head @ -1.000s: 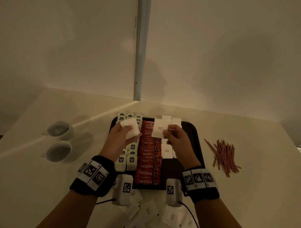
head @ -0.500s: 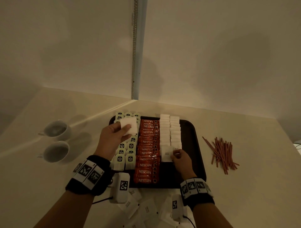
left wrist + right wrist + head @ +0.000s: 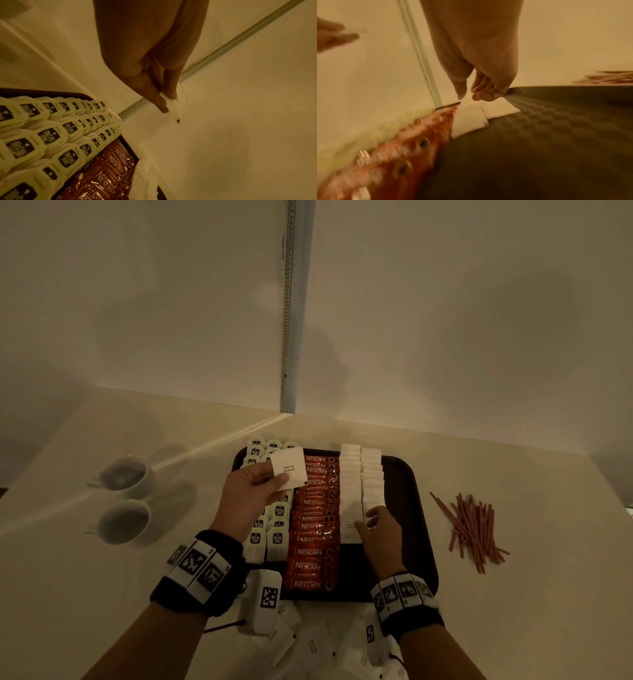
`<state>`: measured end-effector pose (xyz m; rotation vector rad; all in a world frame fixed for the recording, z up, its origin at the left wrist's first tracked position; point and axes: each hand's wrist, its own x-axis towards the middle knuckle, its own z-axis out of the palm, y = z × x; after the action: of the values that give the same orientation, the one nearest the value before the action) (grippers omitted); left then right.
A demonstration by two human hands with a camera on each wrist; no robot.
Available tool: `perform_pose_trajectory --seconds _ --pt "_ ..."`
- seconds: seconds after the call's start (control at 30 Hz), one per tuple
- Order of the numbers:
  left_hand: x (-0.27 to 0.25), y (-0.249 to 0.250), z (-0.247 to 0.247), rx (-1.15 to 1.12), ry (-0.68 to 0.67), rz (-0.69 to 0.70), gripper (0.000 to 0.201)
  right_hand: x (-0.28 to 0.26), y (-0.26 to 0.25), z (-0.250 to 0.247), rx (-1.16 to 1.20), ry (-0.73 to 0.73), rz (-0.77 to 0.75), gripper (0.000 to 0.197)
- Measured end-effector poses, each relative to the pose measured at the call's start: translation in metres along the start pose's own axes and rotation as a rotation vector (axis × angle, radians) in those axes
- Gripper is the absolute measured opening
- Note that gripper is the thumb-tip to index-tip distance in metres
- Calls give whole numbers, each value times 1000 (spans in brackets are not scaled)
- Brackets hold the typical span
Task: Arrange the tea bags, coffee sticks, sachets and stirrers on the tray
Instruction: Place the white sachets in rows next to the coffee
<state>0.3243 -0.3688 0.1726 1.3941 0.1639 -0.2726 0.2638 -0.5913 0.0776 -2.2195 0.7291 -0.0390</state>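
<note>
Left grip (image 3: 251,491) pinching sugar sachet (image 3: 287,469), right grip (image 3: 382,529) loose over tray (image 3: 419,525), stirrers (image 3: 474,530) and cups (image 3: 125,496) flanking

Dark tray (image 3: 418,508) near the bench's far edge, pale tea bags (image 3: 274,539) rowed along its left side, red coffee sticks (image 3: 313,529) mid-tray, white sachets (image 3: 359,474) beside them, brown stirrers (image 3: 474,529) heaped on the bench right of it, loose sachets (image 3: 315,645) at the near edge

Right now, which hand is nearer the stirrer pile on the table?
Right. The right hand is over the tray at the white sachet rows, the side facing the stirrers. The left hand holds a sugar sachet over the tea bags, farther away.
</note>
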Motion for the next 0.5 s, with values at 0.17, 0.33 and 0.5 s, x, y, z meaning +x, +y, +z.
perform_pose_trajectory --seconds 0.17,0.33,0.5 --pt "0 8 13 112 -44 49 22 -10 -71 -16 417 -151 -262 18" --pt "-6 12 26 235 -113 88 28 -13 -106 -23 559 -262 -315 12" --pt "-20 15 4 379 -141 92 33 -10 -81 -43 589 -222 -253 8"
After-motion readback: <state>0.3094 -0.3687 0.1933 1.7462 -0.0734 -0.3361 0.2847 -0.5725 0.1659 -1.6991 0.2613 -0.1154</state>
